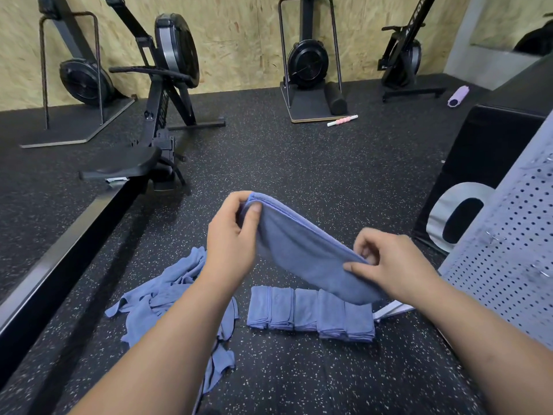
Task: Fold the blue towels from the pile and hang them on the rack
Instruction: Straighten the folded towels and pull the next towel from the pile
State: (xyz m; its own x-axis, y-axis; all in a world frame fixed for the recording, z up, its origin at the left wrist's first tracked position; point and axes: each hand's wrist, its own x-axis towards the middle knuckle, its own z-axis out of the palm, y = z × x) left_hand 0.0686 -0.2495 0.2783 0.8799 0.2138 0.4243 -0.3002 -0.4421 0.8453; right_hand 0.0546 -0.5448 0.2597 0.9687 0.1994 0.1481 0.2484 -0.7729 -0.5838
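Both hands pinch one blue towel taut above the floor, left hand at its far corner and right hand at its near edge, apparently to align a fold, with the loose pile and folded row lying below.

Five folded towels lie in one row on the floor; every place here is told from that row. Just above it, one more blue towel is pinched by two hands, one left hand and one right hand. Left of the row sits one heap of unfolded towels, too tangled to count. Far beyond the row stand four rowing machines, one black foam roller, one pink and white massage stick and one purple roller. Right of the row are one perforated grey panel and one black box
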